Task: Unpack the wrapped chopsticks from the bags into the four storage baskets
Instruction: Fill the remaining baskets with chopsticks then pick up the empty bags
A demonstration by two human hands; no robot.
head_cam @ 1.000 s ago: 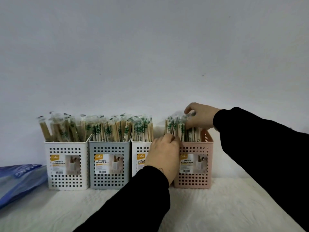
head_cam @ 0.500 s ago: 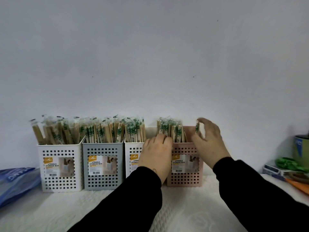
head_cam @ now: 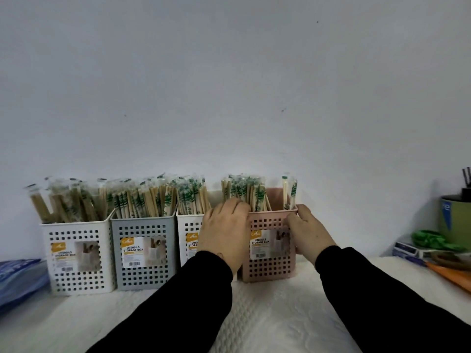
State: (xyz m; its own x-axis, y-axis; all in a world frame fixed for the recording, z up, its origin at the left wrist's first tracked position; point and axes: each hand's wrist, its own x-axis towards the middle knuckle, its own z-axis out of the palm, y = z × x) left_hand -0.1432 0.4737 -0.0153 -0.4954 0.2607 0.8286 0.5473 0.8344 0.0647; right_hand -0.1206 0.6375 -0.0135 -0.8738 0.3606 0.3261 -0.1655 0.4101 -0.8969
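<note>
1. Four perforated storage baskets stand in a row against the wall on a white textured cloth [head_cam: 267, 314]: white basket [head_cam: 79, 261], grey basket [head_cam: 144, 256], second white basket [head_cam: 190, 240] and pink basket [head_cam: 271, 253], each touching its neighbour.
2. Wrapped chopsticks stand upright and packed in the first three baskets [head_cam: 114, 200]. In the pink basket a bundle [head_cam: 244, 192] fills the left side, and two wrapped pairs [head_cam: 289, 191] stand apart at the right wall, with a gap between.
3. Left hand [head_cam: 226, 233]: back toward the camera, fingers curled over the front rim of the pink basket at its left corner, fingertips against the bundle. The hand hides the seam between the pink and second white baskets.
4. Right hand [head_cam: 309, 231]: half a second earlier it was raised with a single wrapped pair pinched at the rim; now it has dropped lower and grips the pink basket's front right corner, thumb on the rim, and the pair stands in the basket.
5. Left hand position matches the earlier frame.
6. A blue bag [head_cam: 17, 281] lies at the left edge. At the right stand a green container [head_cam: 456, 220] and mixed small items, too blurred to identify.
</note>
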